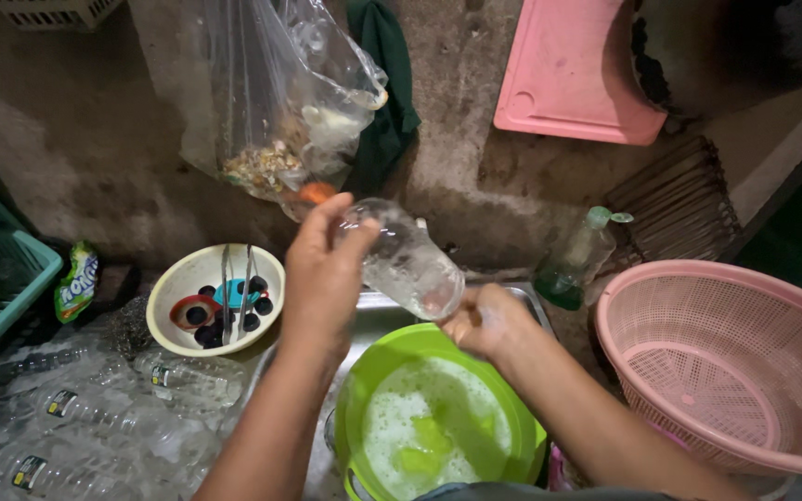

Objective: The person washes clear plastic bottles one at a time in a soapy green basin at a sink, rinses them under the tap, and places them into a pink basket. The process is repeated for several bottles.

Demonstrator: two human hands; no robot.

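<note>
At the left edge of the surface lie clear plastic bottles [104, 417], and behind them stands a cream bowl [178, 278] with dark caps inside. Next, the left hand [324, 278] is wrapped around the base of a clear plastic cup [406, 260], held tilted above the green basin [364, 390] of soapy water. The right hand [486, 320] is closed at the cup's mouth. A pink basket [726, 362] stands at the right edge.

The scene is dim, lit mainly from above and centre, leaving the corners dark. Glare glints on the clear plastic bag [280, 93] hanging on the wall. Wide-angle distortion bends the edges; the clear plastic bottles [95, 417] lying lower left look soft and blurred.
</note>
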